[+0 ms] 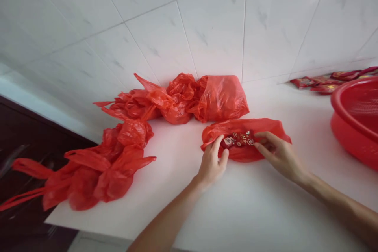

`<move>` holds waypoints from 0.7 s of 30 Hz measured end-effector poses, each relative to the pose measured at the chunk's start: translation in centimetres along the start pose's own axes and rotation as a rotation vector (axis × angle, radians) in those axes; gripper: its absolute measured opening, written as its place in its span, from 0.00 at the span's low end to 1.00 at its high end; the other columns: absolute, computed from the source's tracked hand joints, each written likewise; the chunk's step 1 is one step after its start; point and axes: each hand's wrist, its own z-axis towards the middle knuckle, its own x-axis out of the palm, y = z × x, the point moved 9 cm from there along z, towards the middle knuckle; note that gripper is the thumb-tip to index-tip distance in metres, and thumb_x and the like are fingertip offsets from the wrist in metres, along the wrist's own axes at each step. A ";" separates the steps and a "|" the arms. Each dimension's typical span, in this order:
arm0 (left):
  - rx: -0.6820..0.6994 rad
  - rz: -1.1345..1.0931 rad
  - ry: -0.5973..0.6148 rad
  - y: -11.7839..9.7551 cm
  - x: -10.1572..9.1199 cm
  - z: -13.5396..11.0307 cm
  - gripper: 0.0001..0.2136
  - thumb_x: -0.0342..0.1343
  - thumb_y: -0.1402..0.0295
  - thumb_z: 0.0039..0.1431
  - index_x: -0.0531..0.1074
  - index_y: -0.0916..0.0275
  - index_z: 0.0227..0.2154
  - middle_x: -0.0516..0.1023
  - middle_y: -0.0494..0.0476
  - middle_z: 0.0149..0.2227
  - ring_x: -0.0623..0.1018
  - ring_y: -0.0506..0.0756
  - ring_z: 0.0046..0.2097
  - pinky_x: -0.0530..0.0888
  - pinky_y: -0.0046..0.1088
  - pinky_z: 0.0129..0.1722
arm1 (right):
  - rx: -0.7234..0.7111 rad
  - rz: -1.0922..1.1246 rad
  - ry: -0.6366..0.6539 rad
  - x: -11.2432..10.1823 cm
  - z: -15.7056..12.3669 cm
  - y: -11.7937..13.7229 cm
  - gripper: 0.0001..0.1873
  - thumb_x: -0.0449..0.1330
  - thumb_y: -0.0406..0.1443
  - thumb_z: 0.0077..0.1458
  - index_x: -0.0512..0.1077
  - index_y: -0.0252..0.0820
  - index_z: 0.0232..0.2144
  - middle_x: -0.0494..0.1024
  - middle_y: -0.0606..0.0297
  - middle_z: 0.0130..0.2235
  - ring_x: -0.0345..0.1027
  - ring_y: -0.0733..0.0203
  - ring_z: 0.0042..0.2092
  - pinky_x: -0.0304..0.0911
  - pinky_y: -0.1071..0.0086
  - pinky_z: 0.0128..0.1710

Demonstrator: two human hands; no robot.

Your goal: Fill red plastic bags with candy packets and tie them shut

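Observation:
A dark red snack packet [239, 139] with pale printing lies lengthwise in the mouth of a red plastic bag [273, 126] on the white counter. My right hand [279, 153] pinches the packet's right end between thumb and fingers. At the opposite end, my left hand [212, 163] rests on the left edge of the bag's opening, its thumb and fingers apart around the packet's left tip. Whatever lies deeper inside the bag is hidden.
Several filled red bags stand along the wall [180, 100] and down the counter's left side [88, 179], some handles hanging past the edge. At right is a red plastic basket [351, 126]. Behind it, several red packets [321, 82] lie by the tiled wall.

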 end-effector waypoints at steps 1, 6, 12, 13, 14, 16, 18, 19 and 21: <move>-0.010 -0.005 -0.001 0.3 0.0 0.0 0.22 0.51 0.68 0.65 0.66 0.62 0.62 0.74 0.67 0.61 0.73 0.63 0.62 0.72 0.47 0.60 | -0.057 -0.038 -0.052 -0.4 -0.1 0.6 0.11 0.56 0.41 0.61 0.72 0.42 0.41 0.79 0.61 0.31 0.73 0.57 0.29 0.71 0.64 0.30; 0.023 -0.023 0.011 0.3 0.8 0.0 0.23 0.52 0.68 0.65 0.66 0.62 0.62 0.71 0.68 0.63 0.69 0.65 0.66 0.67 0.50 0.64 | -0.364 -0.194 -0.131 -0.2 -0.6 3.4 0.12 0.53 0.36 0.65 0.74 0.44 0.46 0.80 0.52 0.47 0.76 0.50 0.47 0.75 0.58 0.44; 0.081 0.021 0.088 -0.8 2.2 0.0 0.22 0.49 0.66 0.68 0.64 0.65 0.63 0.63 0.70 0.68 0.62 0.64 0.70 0.62 0.51 0.68 | -0.479 -0.241 0.031 2.0 -0.6 3.3 0.12 0.55 0.34 0.65 0.77 0.44 0.45 0.82 0.54 0.46 0.76 0.48 0.50 0.75 0.53 0.49; 0.082 0.031 0.098 -0.9 2.3 0.2 0.22 0.48 0.66 0.68 0.65 0.66 0.63 0.62 0.70 0.68 0.62 0.64 0.70 0.61 0.50 0.68 | -0.486 -0.241 0.037 2.1 -0.6 3.2 0.12 0.55 0.34 0.65 0.78 0.43 0.44 0.83 0.54 0.45 0.76 0.48 0.49 0.75 0.53 0.48; 0.083 0.041 0.104 -1.0 2.3 0.5 0.22 0.48 0.65 0.68 0.65 0.67 0.62 0.63 0.71 0.68 0.62 0.64 0.70 0.61 0.50 0.68 | -0.490 -0.238 0.042 2.1 -0.6 3.2 0.12 0.55 0.34 0.66 0.78 0.43 0.44 0.83 0.54 0.44 0.75 0.48 0.49 0.75 0.53 0.48; 0.084 0.051 0.111 -1.1 2.2 1.4 0.23 0.47 0.65 0.69 0.65 0.69 0.62 0.64 0.73 0.67 0.63 0.64 0.69 0.61 0.49 0.69 | -0.497 -0.228 0.042 2.1 -0.6 3.1 0.12 0.55 0.34 0.66 0.79 0.41 0.43 0.83 0.54 0.43 0.76 0.48 0.49 0.75 0.53 0.47; 0.070 0.044 0.112 -1.1 2.2 2.7 0.23 0.47 0.65 0.68 0.65 0.71 0.62 0.66 0.74 0.66 0.64 0.64 0.69 0.61 0.49 0.69 | -0.496 -0.219 0.034 2.0 -0.6 3.1 0.12 0.55 0.34 0.65 0.79 0.41 0.42 0.83 0.54 0.43 0.76 0.48 0.48 0.75 0.52 0.47; 0.056 0.032 0.112 -1.0 2.3 3.4 0.23 0.47 0.66 0.68 0.65 0.71 0.62 0.66 0.74 0.66 0.65 0.64 0.69 0.61 0.48 0.68 | -0.494 -0.214 0.030 2.0 -0.6 3.0 0.12 0.55 0.34 0.65 0.79 0.41 0.42 0.83 0.54 0.43 0.76 0.48 0.48 0.75 0.52 0.48; 0.020 0.001 0.112 -0.9 2.6 4.8 0.22 0.48 0.68 0.67 0.66 0.70 0.62 0.67 0.73 0.65 0.66 0.64 0.68 0.62 0.48 0.68 | -0.492 -0.199 0.028 2.0 -0.6 3.0 0.12 0.55 0.33 0.64 0.80 0.42 0.42 0.84 0.55 0.44 0.76 0.48 0.49 0.75 0.52 0.48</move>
